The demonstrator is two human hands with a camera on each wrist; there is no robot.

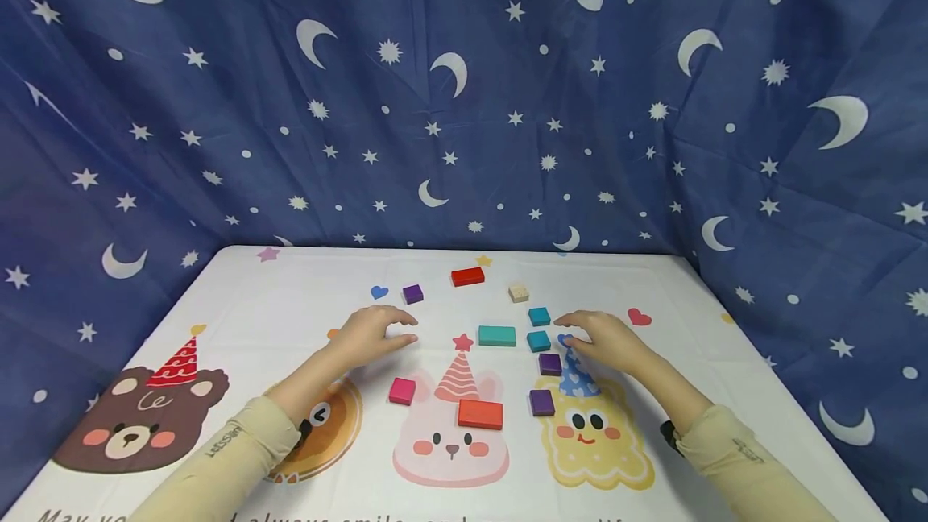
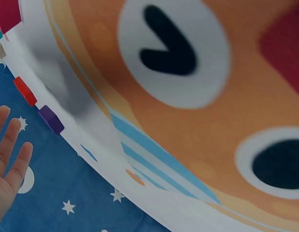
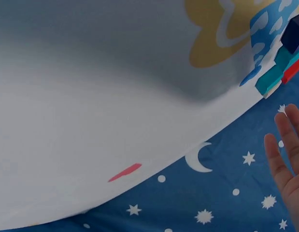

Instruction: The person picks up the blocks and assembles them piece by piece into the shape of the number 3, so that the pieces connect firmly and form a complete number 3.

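In the head view my left hand (image 1: 372,335) hovers over the left-middle of the table with thumb and fingers apart and nothing between them. Nearest to it are a purple block (image 1: 412,294) beyond the fingertips and a pink block (image 1: 402,391) on the near side. My right hand (image 1: 605,338) is also unoccupied, its fingertips just right of two small blue blocks, the farther (image 1: 539,316) and the nearer (image 1: 538,341). Two more purple blocks, one (image 1: 549,364) by the thumb and another (image 1: 541,403) closer in, line up below. Left and right wrist views show extended fingers (image 2: 16,164) (image 3: 279,159).
Between the hands lie a long teal block (image 1: 496,336) and a long orange-red block (image 1: 480,414). Farther back are a red block (image 1: 467,276) and a beige block (image 1: 518,292). The white tablecloth (image 1: 290,304) carries printed cartoon animals; a blue starry curtain (image 1: 464,143) hangs behind.
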